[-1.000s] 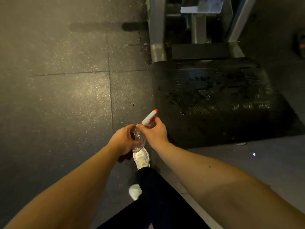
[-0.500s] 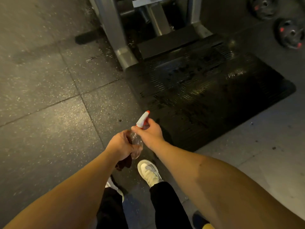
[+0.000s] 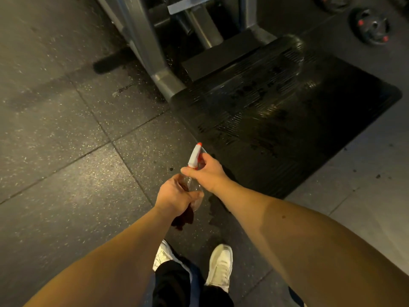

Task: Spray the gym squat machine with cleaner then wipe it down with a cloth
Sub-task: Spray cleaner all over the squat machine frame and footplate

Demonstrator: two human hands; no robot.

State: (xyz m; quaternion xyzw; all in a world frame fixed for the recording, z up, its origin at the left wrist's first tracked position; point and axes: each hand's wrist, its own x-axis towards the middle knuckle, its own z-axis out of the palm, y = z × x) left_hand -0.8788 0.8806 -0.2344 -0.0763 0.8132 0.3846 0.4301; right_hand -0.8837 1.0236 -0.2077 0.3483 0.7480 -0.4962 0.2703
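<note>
The spray bottle [image 3: 194,186] is held out in front of the person at about waist height, over the speckled rubber floor [image 3: 66,151] and just short of the near corner of the squat machine's black ribbed footplate [image 3: 276,107]. Its clear body is tilted, with the white trigger head [image 3: 194,157] and its red nozzle tip pointing up and away towards the machine.

The left hand [image 3: 174,196] is wrapped around the clear body from below, fingers curled tight. A dark cloth [image 3: 182,219] hangs out from under that same hand. The right hand [image 3: 209,171] sits at the neck of the bottle, thumb and fingers closed around the base of the trigger head. I cannot tell from here whether a finger is on the trigger itself.

The footplate glistens with wet streaks and patches across its ridges, and a small damp patch darkens the floor just beside the person's right forearm. Behind the plate rise the grey steel uprights of the squat machine [image 3: 150,47], bolted down at the plate's far left corner.

Off to the far right a black weight plate [image 3: 371,25] with red spots lies on the floor. Below the arms, two white shoes [image 3: 220,264] and dark trousers stand on the rubber tiles.
</note>
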